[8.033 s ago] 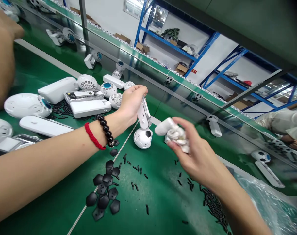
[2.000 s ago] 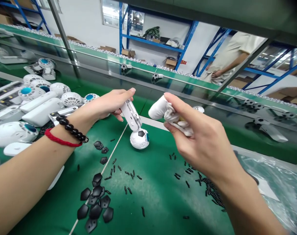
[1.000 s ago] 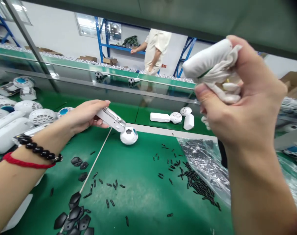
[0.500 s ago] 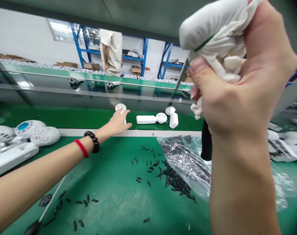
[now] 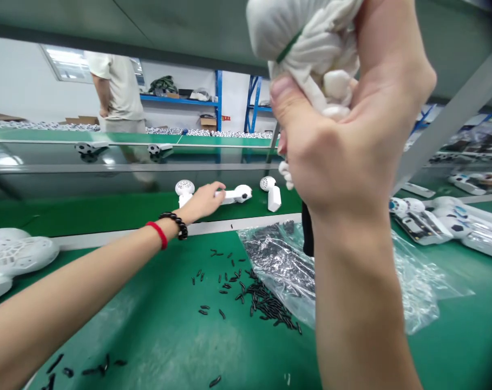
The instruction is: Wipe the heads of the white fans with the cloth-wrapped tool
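My right hand (image 5: 351, 124), raised close to the camera, is wrapped round a bundle of white cloth (image 5: 306, 38) with a green line on it. My left hand (image 5: 205, 200) reaches to the green belt at the back, its fingers on the handle of a white device (image 5: 242, 193) whose round head shows a dark patch. Left of that hand lies another white device with a vented round head (image 5: 184, 187). A third white device (image 5: 274, 198) lies to the right, bent at its joint.
Small black pieces (image 5: 270, 306) lie scattered beside a clear plastic bag (image 5: 278, 254) of them. White devices are piled at left (image 5: 26, 254) and right (image 5: 452, 216). A person (image 5: 119, 92) stands beyond the far belt. A shelf edge (image 5: 181, 60) crosses overhead.
The view has shifted right. My left hand has moved from the left device to the middle one, whose head now shows a dark patch. My right hand still holds the cloth.
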The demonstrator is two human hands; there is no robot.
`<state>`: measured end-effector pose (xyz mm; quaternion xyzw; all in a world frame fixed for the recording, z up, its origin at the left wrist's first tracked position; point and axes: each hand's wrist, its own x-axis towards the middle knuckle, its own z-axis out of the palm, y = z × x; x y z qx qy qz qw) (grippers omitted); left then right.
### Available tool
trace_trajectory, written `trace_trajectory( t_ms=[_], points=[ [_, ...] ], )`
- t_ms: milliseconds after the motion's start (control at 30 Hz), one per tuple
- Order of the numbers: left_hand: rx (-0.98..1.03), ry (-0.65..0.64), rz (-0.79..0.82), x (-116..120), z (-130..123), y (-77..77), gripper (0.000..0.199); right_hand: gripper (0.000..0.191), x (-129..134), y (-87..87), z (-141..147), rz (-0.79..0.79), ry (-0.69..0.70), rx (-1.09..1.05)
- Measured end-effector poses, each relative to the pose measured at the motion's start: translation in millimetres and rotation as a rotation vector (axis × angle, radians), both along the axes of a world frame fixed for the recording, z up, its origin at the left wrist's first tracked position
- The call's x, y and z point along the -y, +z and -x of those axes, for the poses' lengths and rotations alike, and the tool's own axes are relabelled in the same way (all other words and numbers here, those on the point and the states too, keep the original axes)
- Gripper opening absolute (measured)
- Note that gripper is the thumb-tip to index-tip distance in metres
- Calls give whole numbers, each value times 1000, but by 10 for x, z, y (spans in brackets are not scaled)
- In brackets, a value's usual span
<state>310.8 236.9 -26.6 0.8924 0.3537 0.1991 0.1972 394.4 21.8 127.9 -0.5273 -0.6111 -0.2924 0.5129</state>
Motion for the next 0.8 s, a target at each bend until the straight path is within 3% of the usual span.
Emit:
trace_trajectory(
  t_ms=[67, 167, 267, 367, 500, 633, 700, 800],
  points=[
    [34, 55, 67, -13, 158, 225, 43, 42, -22, 1, 31, -133, 25, -71],
    [38, 159, 176, -61, 509, 527, 44, 43, -76, -46, 101, -98, 113, -90],
    [23, 260, 233, -68, 869, 655, 51, 49, -154, -128, 188, -44, 191, -88],
    [-65, 240, 298, 36, 1074, 548, 69, 53, -249, -209, 283, -6, 290, -94],
    [-208, -29, 182, 310, 1015, 212, 88, 50, -329, -279, 400, 47, 381, -117],
    [-261, -228, 40, 576, 782, -28, 71, 49, -292, -304, 473, 103, 292, -65],
    [-266, -267, 10, 638, 714, -47, 69, 47, -255, -309, 479, 131, 239, -72],
    [-210, -234, -6, 609, 786, 77, 74, 43, -222, -309, 457, 139, 245, -150]
  ],
)
